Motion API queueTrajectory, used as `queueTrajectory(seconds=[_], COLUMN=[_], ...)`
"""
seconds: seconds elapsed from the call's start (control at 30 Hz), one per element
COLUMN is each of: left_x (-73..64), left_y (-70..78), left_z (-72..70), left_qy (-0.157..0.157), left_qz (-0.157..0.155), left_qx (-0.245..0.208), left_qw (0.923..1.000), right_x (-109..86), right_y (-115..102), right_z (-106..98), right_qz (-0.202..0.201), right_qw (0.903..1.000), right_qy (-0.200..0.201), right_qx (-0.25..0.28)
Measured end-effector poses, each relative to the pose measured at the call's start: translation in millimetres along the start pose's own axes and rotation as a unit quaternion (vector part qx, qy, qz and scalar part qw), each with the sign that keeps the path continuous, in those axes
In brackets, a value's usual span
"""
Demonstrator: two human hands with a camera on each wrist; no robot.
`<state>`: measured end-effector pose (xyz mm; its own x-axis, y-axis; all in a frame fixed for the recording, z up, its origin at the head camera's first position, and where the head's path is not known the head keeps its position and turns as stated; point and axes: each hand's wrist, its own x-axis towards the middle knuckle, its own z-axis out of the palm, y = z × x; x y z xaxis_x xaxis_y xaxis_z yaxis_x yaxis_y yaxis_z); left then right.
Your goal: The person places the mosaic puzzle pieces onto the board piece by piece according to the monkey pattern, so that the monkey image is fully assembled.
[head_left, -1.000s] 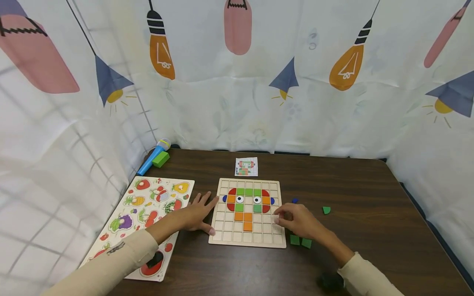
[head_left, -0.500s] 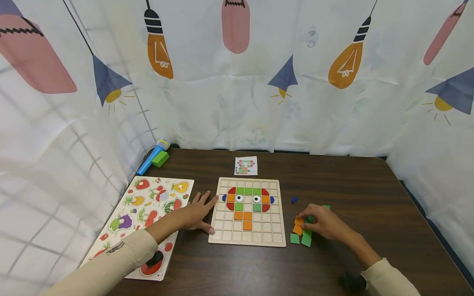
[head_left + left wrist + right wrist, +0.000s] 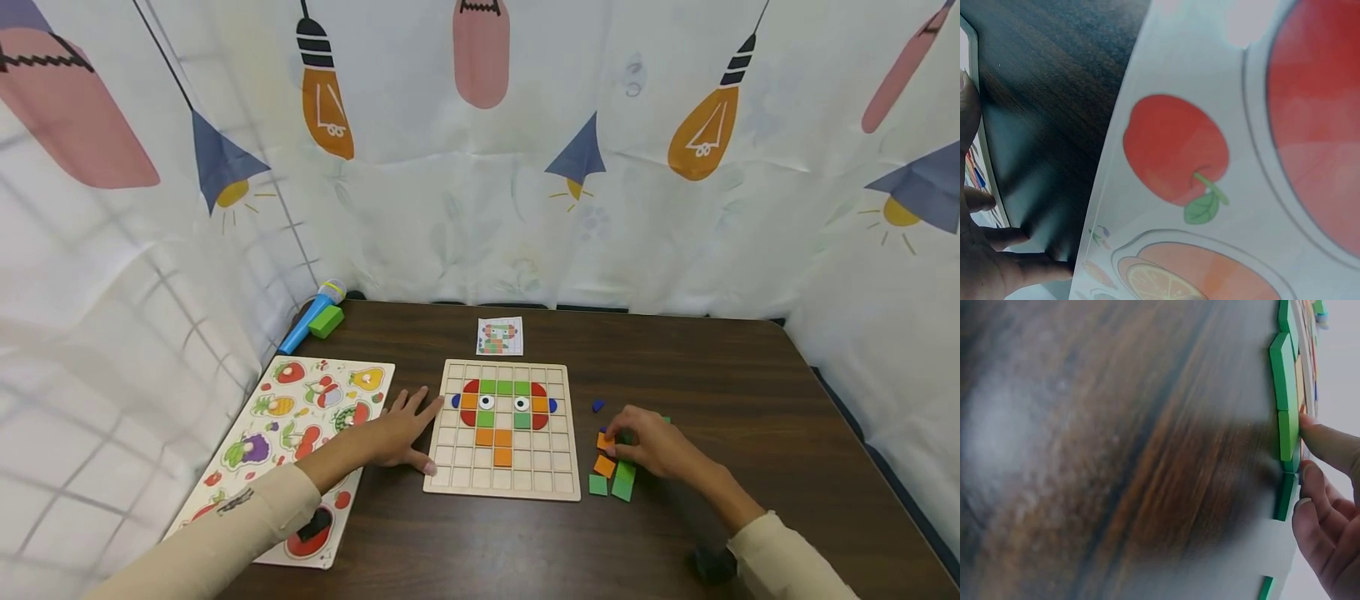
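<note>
My left hand (image 3: 401, 429) rests at the left edge of the light wooden grid board (image 3: 457, 479), its fingers spread. Coloured tiles on the board form a face with round eyes, red curved parts and an orange stem. Right of the board, my right hand (image 3: 652, 442) is at a loose group of tiles, with thumb and fingertips at an orange square tile (image 3: 604, 442), which they appear to pinch. A second orange tile (image 3: 604, 466) and green tiles (image 3: 622, 481) lie just below. In the right wrist view, green tiles (image 3: 1282, 372) stand beside the thumb; the fingers partly hide the orange.
A small picture card (image 3: 499, 337) lies behind the board. To the left are a fruit puzzle board (image 3: 300, 400), a blue toy microphone (image 3: 307, 321) and a green block (image 3: 327, 322). A blue piece (image 3: 597, 406) lies right of the grid board on the dark table (image 3: 712, 367).
My right hand has gone from the board's right edge to the loose tiles. The upper orange tile has shifted slightly away from the lower one. My left hand has stayed put.
</note>
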<state>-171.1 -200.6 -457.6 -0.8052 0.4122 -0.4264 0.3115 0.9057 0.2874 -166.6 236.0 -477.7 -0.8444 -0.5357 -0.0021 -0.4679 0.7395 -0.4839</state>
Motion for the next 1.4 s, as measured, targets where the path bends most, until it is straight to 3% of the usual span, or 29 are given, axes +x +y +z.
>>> queueTrajectory(seconds=[0.3,0.73,0.93,1.4], left_x=[0.0,0.1,0.3,0.1], left_y=[2.5,2.0,1.2,1.6], left_z=[-1.5,0.1,-0.2,-0.7], left_qy=[-0.004,-0.004,0.0,-0.004], left_qz=[-0.006,-0.007,0.001,-0.003], left_qx=[-0.002,-0.002,0.0,0.006], left_qw=[1.0,1.0,1.0,1.0], right_x=[3.9,6.0,5.1,17.4], right_y=[0,-5,-15,-59], right_z=[0,5,4,20], right_qz=[0.014,-0.024,-0.033,-0.07], right_qw=[0.9996,0.9993,0.9988,0.9855], right_qy=[-0.015,-0.029,-0.016,-0.055], right_qx=[-0.02,-0.003,0.032,0.144])
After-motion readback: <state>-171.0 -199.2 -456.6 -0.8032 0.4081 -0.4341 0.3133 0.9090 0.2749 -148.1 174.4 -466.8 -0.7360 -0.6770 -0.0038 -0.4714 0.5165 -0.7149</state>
